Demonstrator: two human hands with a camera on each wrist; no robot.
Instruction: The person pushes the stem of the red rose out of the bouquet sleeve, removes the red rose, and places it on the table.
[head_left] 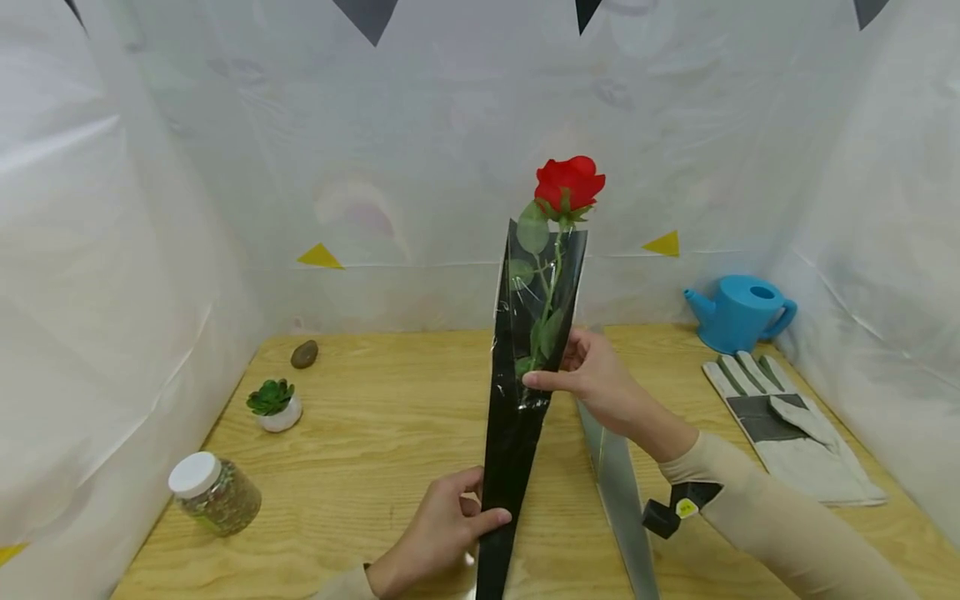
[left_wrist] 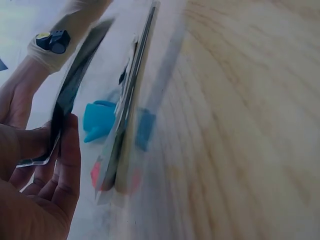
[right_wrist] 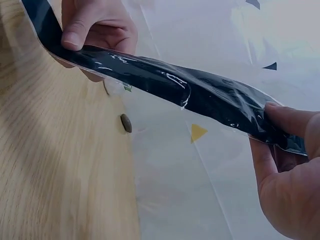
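Observation:
A red rose (head_left: 568,185) on a green leafy stem stands in a long, narrow flower sleeve (head_left: 508,458), black with a clear front. The bloom rises above the sleeve's open top. My left hand (head_left: 438,523) pinches the lower part of the sleeve, thumb in front. Higher up, at the right edge, my right hand (head_left: 611,392) pinches it between thumb and fingers. The right wrist view shows both hands on the shiny black sleeve (right_wrist: 160,85), tilted above the table. Its bottom end runs out of the head view.
A long grey sleeve (head_left: 621,500) lies right of the held one. At the right are a blue watering can (head_left: 738,315) and work gloves (head_left: 795,433). Along the left stand a lidded jar (head_left: 225,500), a potted succulent (head_left: 276,404) and a brown stone (head_left: 304,354).

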